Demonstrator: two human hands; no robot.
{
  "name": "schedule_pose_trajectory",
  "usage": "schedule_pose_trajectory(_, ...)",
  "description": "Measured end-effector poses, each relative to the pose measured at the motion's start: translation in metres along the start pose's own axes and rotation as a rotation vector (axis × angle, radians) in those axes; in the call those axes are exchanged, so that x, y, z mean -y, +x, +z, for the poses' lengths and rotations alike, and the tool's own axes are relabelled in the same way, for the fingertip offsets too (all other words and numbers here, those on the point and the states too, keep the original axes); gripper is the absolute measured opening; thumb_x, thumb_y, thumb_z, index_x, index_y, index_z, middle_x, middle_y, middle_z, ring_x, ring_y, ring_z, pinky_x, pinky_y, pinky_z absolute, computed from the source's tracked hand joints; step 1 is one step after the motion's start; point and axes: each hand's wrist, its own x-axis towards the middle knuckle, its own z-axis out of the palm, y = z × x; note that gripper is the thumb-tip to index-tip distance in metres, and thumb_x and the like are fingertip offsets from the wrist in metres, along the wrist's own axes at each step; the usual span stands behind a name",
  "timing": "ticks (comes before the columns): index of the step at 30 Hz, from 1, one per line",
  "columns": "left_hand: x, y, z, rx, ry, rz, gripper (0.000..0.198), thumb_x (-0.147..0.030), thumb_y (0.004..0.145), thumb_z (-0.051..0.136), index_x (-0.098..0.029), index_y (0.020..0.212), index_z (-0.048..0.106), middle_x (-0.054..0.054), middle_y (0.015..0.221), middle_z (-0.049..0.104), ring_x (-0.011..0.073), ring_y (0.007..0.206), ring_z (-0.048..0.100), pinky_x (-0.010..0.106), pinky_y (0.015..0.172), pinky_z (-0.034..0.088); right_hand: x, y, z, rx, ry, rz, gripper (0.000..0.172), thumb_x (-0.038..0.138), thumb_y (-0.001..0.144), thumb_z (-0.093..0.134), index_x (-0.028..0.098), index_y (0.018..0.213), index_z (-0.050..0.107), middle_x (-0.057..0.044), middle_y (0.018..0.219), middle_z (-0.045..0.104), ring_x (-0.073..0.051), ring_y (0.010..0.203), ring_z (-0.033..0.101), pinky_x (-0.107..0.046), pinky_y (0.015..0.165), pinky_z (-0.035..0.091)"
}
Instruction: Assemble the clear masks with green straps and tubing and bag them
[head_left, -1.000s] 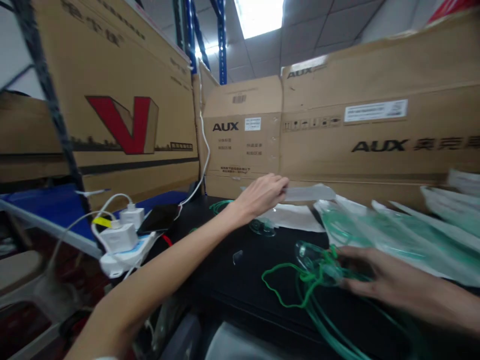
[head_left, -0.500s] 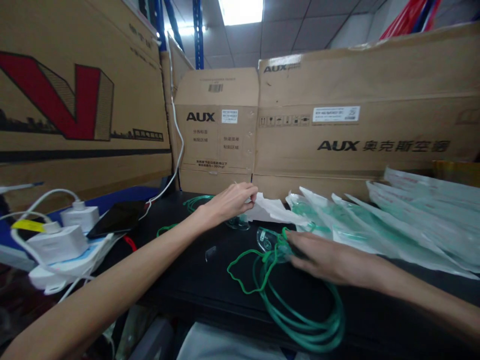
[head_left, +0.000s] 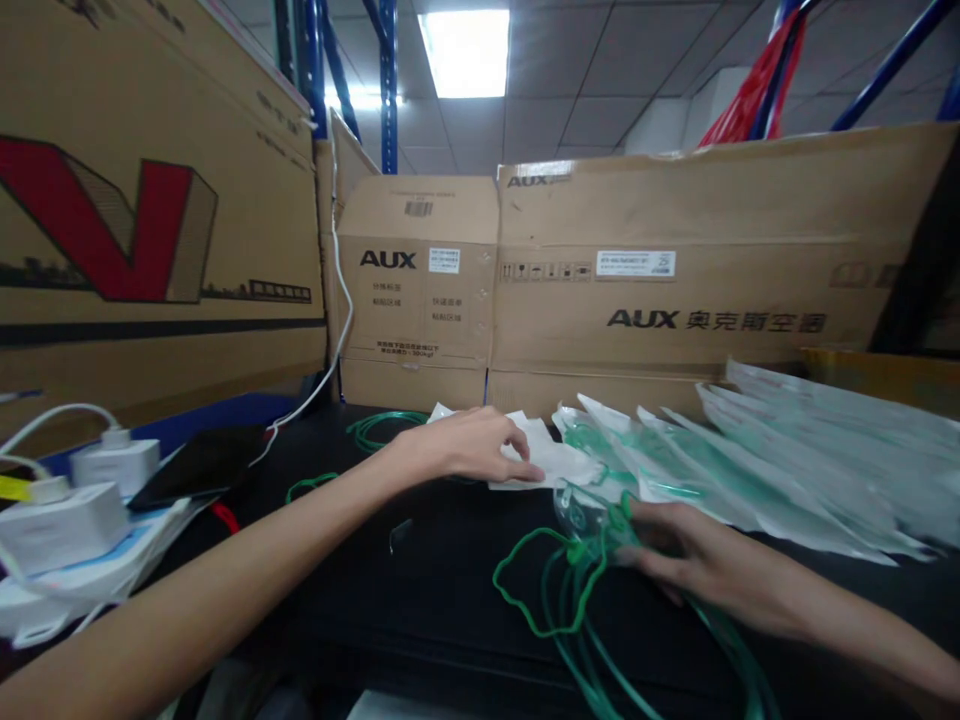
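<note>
My left hand (head_left: 471, 447) lies on a flat white empty pouch (head_left: 547, 457) on the black table (head_left: 450, 590), fingers bent over its edge. My right hand (head_left: 686, 555) grips a clear oxygen mask (head_left: 581, 505) with green coiled tubing (head_left: 570, 610) that trails toward me. To the right, a fanned row of sealed pouches with green masks inside (head_left: 750, 460) covers the table.
Large AUX cardboard boxes (head_left: 645, 290) wall the back, and another box (head_left: 150, 220) stands at the left. A power strip with white chargers (head_left: 67, 510) and a black phone (head_left: 196, 464) sit at the left. Loose green tubing (head_left: 379, 428) lies behind my left hand.
The view swung right and down. My left hand drew the white pouch down flat onto the table. My right hand closed on the mask and pulled it slightly nearer.
</note>
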Motion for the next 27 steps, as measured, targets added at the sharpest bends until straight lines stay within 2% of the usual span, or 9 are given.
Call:
schedule_pose_trajectory(2,-0.012,0.005,0.003,0.078,0.023,0.035,0.047,-0.061,0.084,0.063,-0.025,0.111,0.076,0.012,0.111,0.074,0.0302,0.104,0.067,0.035,0.084,0.048,0.001,-0.002,-0.002,-0.016,0.070,0.015,0.027,0.048,0.083,0.070,0.021,0.082,0.069,0.000,0.071,0.059,-0.017,0.062,0.055,-0.026,0.060,0.047)
schedule_pose_trajectory(4,-0.016,0.010,0.007,0.113,0.052,0.067,0.042,-0.053,0.084,0.067,-0.025,0.114,0.075,0.011,0.110,0.075,0.0284,0.101,0.068,0.033,0.081,0.047,0.001,-0.004,-0.004,-0.032,0.102,0.029,0.030,0.051,0.081,0.072,0.022,0.078,0.068,0.001,0.067,0.058,-0.017,0.062,0.054,-0.026,0.060,0.045)
schedule_pose_trajectory(10,-0.012,0.017,0.012,0.193,-0.059,0.073,0.026,-0.033,0.086,0.070,-0.022,0.109,0.077,0.003,0.096,0.078,0.0189,0.086,0.070,0.026,0.074,0.047,-0.001,-0.009,-0.008,-0.023,0.119,0.018,0.032,0.050,0.084,0.071,0.022,0.070,0.064,0.002,0.060,0.056,-0.017,0.061,0.055,-0.026,0.062,0.045)
schedule_pose_trajectory(15,-0.010,0.014,0.018,0.206,-0.048,0.094,0.029,-0.018,0.082,0.065,-0.019,0.109,0.077,0.004,0.096,0.078,0.0192,0.089,0.070,0.025,0.075,0.048,0.000,-0.009,-0.008,-0.033,0.144,-0.002,0.029,0.048,0.083,0.073,0.023,0.071,0.066,0.002,0.060,0.055,-0.016,0.060,0.054,-0.025,0.060,0.043)
schedule_pose_trajectory(18,-0.009,0.013,0.027,0.174,0.014,0.127,0.034,-0.013,0.077,0.064,-0.019,0.108,0.076,0.006,0.095,0.077,0.0207,0.086,0.070,0.026,0.071,0.049,-0.002,-0.009,-0.006,-0.043,0.135,-0.003,0.030,0.047,0.085,0.071,0.022,0.070,0.065,0.002,0.061,0.055,-0.016,0.061,0.053,-0.026,0.060,0.043)
schedule_pose_trajectory(20,-0.010,0.012,0.031,0.123,0.088,0.141,0.027,-0.013,0.079,0.062,-0.018,0.101,0.077,0.008,0.094,0.075,0.0226,0.085,0.070,0.027,0.069,0.048,-0.003,-0.009,-0.006,-0.058,0.115,0.000,0.033,0.049,0.088,0.066,0.021,0.070,0.063,0.001,0.062,0.055,-0.017,0.063,0.053,-0.026,0.062,0.043)
schedule_pose_trajectory(23,-0.016,0.009,0.028,-0.036,0.184,0.170,0.020,-0.014,0.090,0.055,-0.015,0.093,0.074,0.011,0.092,0.074,0.0243,0.086,0.069,0.030,0.073,0.048,-0.001,-0.012,-0.008,-0.108,0.061,0.014,0.042,0.054,0.088,0.061,0.020,0.063,0.059,0.000,0.061,0.057,-0.016,0.063,0.053,-0.026,0.062,0.043)
schedule_pose_trajectory(27,-0.033,0.001,0.018,-0.235,0.164,0.109,0.020,-0.023,0.099,0.048,-0.014,0.098,0.066,0.010,0.093,0.072,0.0238,0.083,0.069,0.031,0.072,0.047,0.007,-0.022,-0.015,-0.165,0.051,0.069,0.055,0.073,0.076,0.061,0.020,0.059,0.058,-0.002,0.057,0.057,-0.016,0.054,0.050,-0.026,0.052,0.041)
